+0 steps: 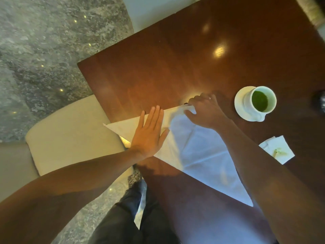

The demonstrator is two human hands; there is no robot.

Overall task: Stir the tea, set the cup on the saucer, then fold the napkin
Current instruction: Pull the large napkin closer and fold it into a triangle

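Observation:
A white cloth napkin (197, 152) lies on the dark wooden table (175, 59), folded into a long triangle whose left tip hangs over the table's edge. My left hand (149, 132) presses flat on its left part, fingers spread. My right hand (205, 111) pinches the napkin's far corner between thumb and fingers. To the right, a white cup (260, 101) of green tea stands on a white saucer (239, 104). No spoon is visible.
A small stained paper napkin (277, 148) lies at the right, near my right forearm. A dark object (321, 101) sits at the right frame edge. A beige chair seat (70, 134) stands left of the table, over a grey marbled floor.

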